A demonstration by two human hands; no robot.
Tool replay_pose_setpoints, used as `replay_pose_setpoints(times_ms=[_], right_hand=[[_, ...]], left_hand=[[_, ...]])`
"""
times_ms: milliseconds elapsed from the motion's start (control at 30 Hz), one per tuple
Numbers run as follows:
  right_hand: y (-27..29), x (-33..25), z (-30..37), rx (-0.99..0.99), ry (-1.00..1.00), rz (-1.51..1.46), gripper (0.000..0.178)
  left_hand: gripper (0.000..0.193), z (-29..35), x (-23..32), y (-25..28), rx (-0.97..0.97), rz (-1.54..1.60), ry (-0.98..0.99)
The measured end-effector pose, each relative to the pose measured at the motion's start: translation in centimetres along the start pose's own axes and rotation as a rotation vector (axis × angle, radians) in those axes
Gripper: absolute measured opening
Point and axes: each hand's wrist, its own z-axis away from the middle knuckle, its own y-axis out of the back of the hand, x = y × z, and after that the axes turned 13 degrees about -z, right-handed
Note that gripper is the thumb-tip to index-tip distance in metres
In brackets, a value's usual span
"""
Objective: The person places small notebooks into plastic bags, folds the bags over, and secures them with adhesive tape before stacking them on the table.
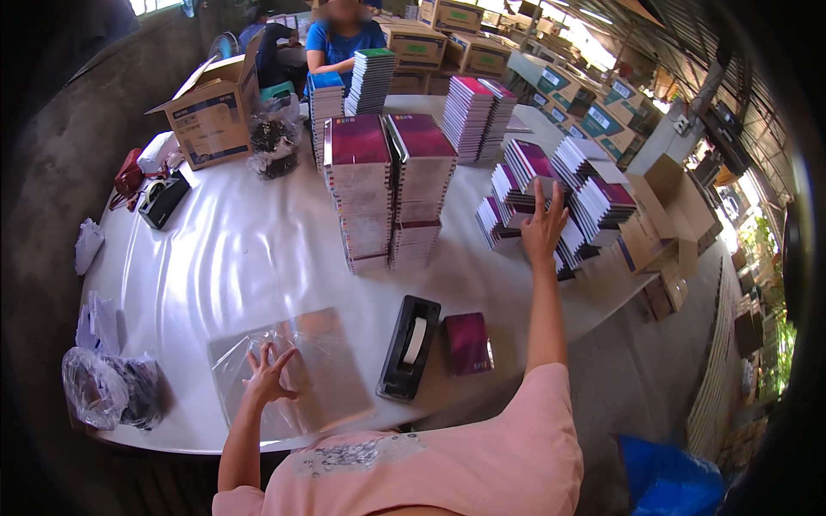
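My left hand rests with fingers spread on a stack of clear plastic bags near the table's front edge. The film creases around its fingertips. At the right, my right hand reaches to stacked spiral notebooks with maroon covers. Its fingers are stretched out against the notebooks, and none is lifted. Between my arms lie a black tape dispenser with a pale roll and a single maroon notebook.
Tall notebook piles stand mid-table, with a green-topped pile behind. An open carton, another tape dispenser and crumpled plastic sit leftward. Beyond the table sits a person in blue. Open cartons stand at the right.
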Motion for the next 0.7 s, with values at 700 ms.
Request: replay_pose_setpoints(times_ms=[700], right_hand=[[-5.1,5.2,-4.5,0.158,0.137,0.264,0.058]], left_hand=[[0.118,0.7,1.5,1.4,-0.128,-0.003,0.137]])
